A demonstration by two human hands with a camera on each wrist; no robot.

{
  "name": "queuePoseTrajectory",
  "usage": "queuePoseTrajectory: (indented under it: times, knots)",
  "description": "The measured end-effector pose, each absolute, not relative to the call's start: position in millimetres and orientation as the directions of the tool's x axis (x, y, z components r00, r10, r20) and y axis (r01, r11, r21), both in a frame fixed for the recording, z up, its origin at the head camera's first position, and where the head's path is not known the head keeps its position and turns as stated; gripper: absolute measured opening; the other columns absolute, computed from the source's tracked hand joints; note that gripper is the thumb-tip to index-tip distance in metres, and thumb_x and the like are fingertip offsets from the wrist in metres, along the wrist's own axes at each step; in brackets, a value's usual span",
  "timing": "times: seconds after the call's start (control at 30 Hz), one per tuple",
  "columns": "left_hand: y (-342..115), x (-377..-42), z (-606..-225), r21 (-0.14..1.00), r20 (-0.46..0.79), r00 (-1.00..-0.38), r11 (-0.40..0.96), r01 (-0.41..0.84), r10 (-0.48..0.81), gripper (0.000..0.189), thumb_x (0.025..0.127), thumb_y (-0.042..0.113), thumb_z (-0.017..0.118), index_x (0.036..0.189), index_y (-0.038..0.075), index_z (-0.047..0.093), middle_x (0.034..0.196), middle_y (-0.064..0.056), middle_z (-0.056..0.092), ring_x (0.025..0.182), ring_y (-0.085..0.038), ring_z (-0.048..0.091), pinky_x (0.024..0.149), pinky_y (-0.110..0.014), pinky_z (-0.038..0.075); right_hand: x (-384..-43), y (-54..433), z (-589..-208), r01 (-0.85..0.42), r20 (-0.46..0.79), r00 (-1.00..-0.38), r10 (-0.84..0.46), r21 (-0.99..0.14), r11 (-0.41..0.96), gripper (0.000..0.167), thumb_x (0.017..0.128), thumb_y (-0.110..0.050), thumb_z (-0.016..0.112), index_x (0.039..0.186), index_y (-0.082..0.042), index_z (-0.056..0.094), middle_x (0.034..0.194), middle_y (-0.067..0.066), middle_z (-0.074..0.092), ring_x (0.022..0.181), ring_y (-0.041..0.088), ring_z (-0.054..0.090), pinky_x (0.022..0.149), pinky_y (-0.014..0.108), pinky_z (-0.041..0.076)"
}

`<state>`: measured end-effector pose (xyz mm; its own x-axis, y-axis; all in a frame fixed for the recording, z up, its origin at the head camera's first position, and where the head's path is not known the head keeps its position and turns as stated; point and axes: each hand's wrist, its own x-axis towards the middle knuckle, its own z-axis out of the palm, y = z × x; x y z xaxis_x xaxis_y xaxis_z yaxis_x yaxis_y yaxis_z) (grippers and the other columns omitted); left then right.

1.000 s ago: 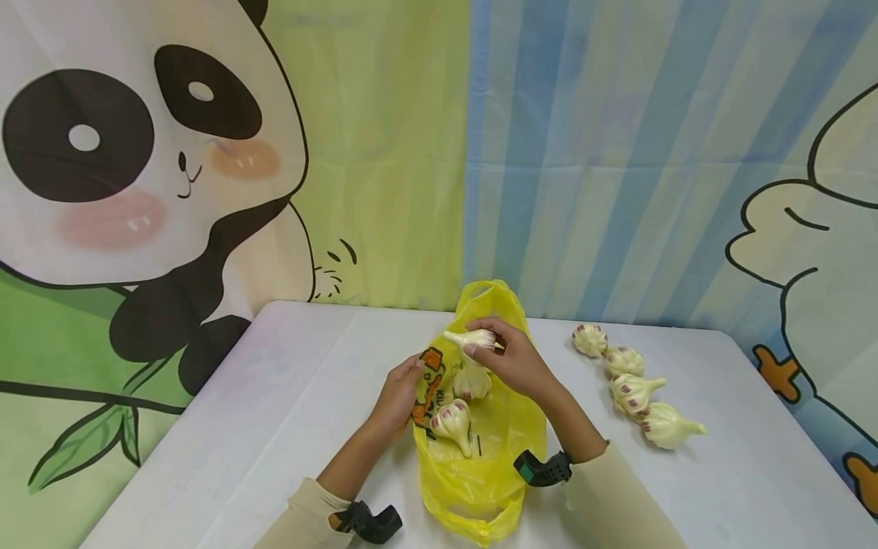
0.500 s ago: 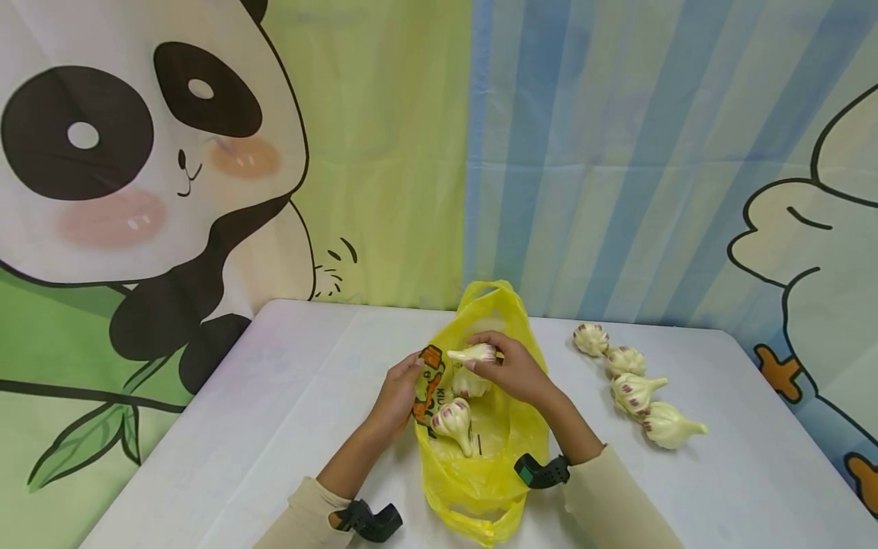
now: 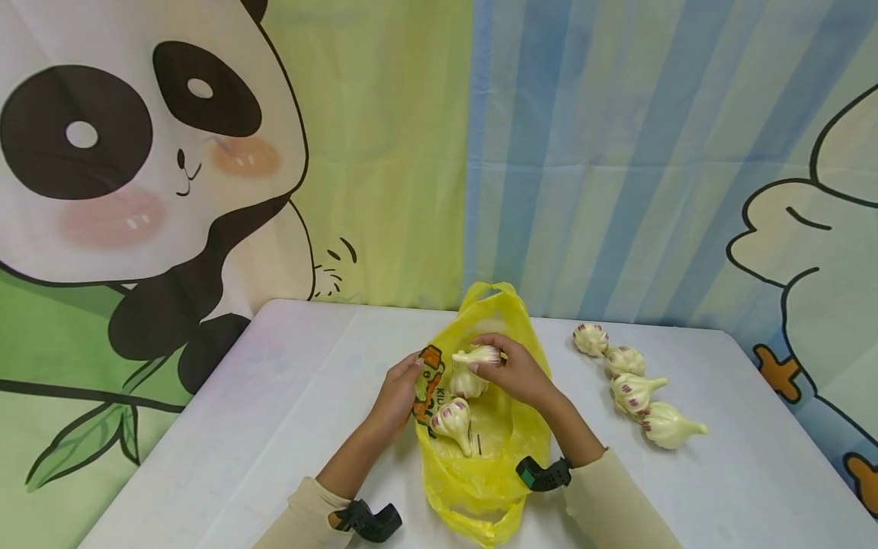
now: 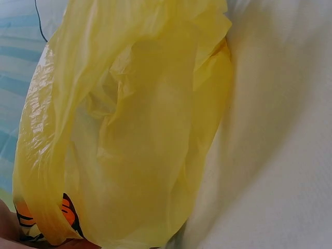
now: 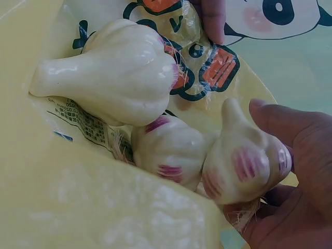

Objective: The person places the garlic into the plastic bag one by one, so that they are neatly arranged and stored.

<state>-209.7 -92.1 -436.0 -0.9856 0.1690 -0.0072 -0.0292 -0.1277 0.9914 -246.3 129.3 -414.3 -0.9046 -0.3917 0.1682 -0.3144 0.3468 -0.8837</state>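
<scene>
A yellow plastic bag (image 3: 511, 427) with an orange cartoon print lies with its mouth spread in the middle of the table. My left hand (image 3: 396, 396) pinches its left edge; in the left wrist view the bag (image 4: 145, 140) fills most of the picture. Inside the bag mouth, my right hand (image 3: 519, 372) holds a garlic bulb (image 5: 244, 166) between thumb and fingers, its stem pointing left in the head view. Two more bulbs lie in the bag: one (image 3: 469, 383) just below the held bulb, the other (image 3: 453, 421) nearer me, stem toward me.
To the right of the bag, several garlic bulbs (image 3: 634, 393) form a slanting row on the white table (image 3: 274, 427). Behind the table hangs a curtain (image 3: 384, 152) with a panda print. Each wrist carries a black camera band (image 3: 545, 471).
My right hand has lowered the held garlic bulb into the bag mouth, closer to the bulb beneath it. The left hand keeps its grip on the bag's edge.
</scene>
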Motion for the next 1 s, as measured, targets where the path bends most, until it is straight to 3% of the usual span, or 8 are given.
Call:
queuePoseTrajectory:
  times: [0.07, 0.33, 0.7, 1.0]
  knots:
    - [-92.0, -209.8, -435.8, 0.991, -0.007, -0.985, -0.130, -0.030, 0.173, 0.046, 0.108, 0.025, 0.031, 0.144, -0.002, 0.042, 0.122, -0.025, 0.056, 0.111, -0.040, 0.053, 0.095, -0.050, 0.044, -246.5, 131.1, -415.6, -0.322, 0.177, -0.906, -0.385, -0.878, 0.354, 0.045, 0.092, -0.015, 0.069, 0.133, -0.003, 0.055, 0.131, 0.015, 0.053, 0.102, 0.026, 0.058, 0.084, 0.040, 0.052]
    - [-91.3, -208.2, -434.6, 0.990, -0.015, -0.986, -0.137, -0.038, 0.167, 0.046, 0.107, 0.025, 0.033, 0.145, -0.001, 0.041, 0.127, -0.023, 0.055, 0.115, -0.040, 0.053, 0.097, -0.050, 0.044, -242.0, 137.0, -412.6, -0.359, 0.209, -0.899, -0.384, -0.855, 0.374, 0.047, 0.092, -0.019, 0.069, 0.135, -0.008, 0.053, 0.144, 0.011, 0.045, 0.135, 0.034, 0.035, 0.101, 0.059, 0.037]
    - [-91.6, -208.2, -436.3, 0.992, -0.019, -0.987, -0.118, -0.038, 0.157, 0.044, 0.107, 0.024, 0.033, 0.142, 0.000, 0.045, 0.124, -0.024, 0.057, 0.110, -0.040, 0.055, 0.092, -0.049, 0.047, -238.3, 141.1, -410.8, -0.389, 0.248, -0.888, -0.388, -0.855, 0.344, 0.046, 0.093, -0.018, 0.069, 0.134, -0.003, 0.054, 0.142, 0.014, 0.047, 0.137, 0.034, 0.034, 0.110, 0.059, 0.023]
    - [-91.9, -209.5, -438.6, 0.993, -0.020, -0.986, -0.116, -0.039, 0.163, 0.045, 0.107, 0.024, 0.033, 0.143, 0.000, 0.044, 0.123, -0.025, 0.057, 0.109, -0.038, 0.057, 0.091, -0.048, 0.049, -233.3, 140.4, -407.3, -0.378, 0.239, -0.883, -0.403, -0.872, 0.312, 0.040, 0.094, -0.018, 0.067, 0.131, -0.006, 0.056, 0.136, 0.012, 0.053, 0.136, 0.032, 0.037, 0.111, 0.056, 0.022]
